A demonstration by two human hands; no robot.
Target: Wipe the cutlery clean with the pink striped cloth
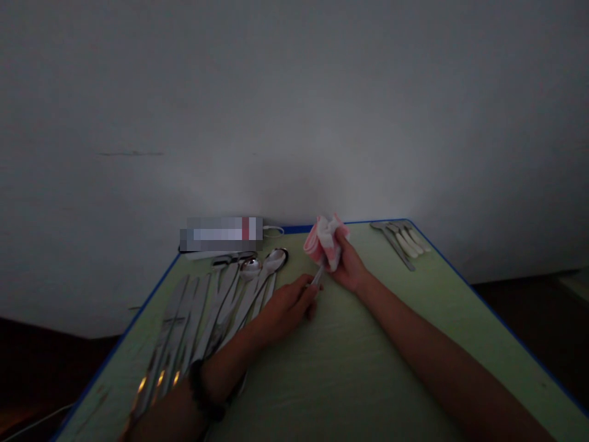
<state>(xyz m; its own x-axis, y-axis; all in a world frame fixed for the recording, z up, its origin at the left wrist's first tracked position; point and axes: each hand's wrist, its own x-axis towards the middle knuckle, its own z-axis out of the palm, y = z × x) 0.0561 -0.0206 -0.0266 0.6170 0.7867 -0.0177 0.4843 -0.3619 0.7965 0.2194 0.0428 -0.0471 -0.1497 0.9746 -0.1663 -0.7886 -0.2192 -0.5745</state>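
A pink and white cloth [327,241] is bunched in my right hand [348,261], its fingers closed round it. Between both hands runs the pale handle of a piece of cutlery [318,274]; my left hand [291,302] pinches its lower end. The cloth covers the other end, so I cannot tell its kind. To the left of my left hand lie several metal spoons [276,260], handles toward me, partly under my forearm. Several table knives [175,307] lie in a row farther left.
A small group of cutlery [405,239], metal and pale-handled, lies at the back right of the green table [359,368]. A blurred-out box-like object [221,234] with a white cord [275,231] stands at the back left. The wall [294,123] rises behind the blue table edge.
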